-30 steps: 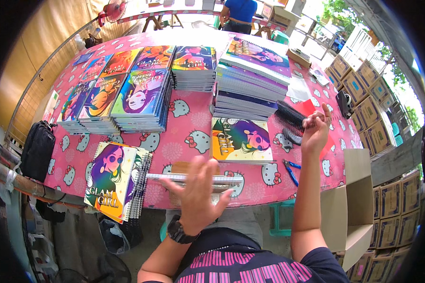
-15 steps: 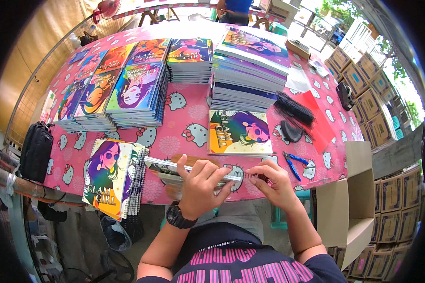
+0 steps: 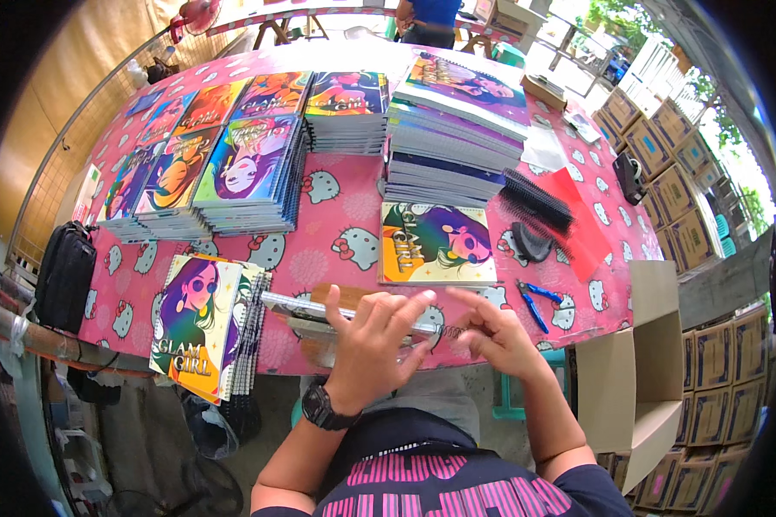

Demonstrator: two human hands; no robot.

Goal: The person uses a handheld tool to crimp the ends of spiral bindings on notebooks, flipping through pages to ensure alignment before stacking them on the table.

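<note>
My left hand [image 3: 372, 340], with a black watch on the wrist, is closed on a notebook [image 3: 302, 306] held on edge over the near table edge. A dark thin spiral coil [image 3: 451, 331] sticks out from the notebook's right end. My right hand [image 3: 496, 336] is beside that coil, index finger raised and fingers apart; whether a fingertip touches the coil is hard to tell. Under the notebook lies a brown wooden piece [image 3: 341, 295], partly hidden. To the left rests a small stack of coil-bound notebooks [image 3: 200, 319] with illustrated covers.
Ahead is a single-cover pile [image 3: 440, 246], before a tall notebook stack [image 3: 453, 129]. More stacks [image 3: 246, 172] stand back left. At right lie black coils [image 3: 539, 200], a red sheet [image 3: 588, 224] and blue pliers [image 3: 535, 306]. An open carton [image 3: 608, 370] stands beside the table.
My right hand's fingers have loosened from their pinch at the coil, the index finger lifting up and left. The coil's end now shows more. My left hand stays on the notebook.
</note>
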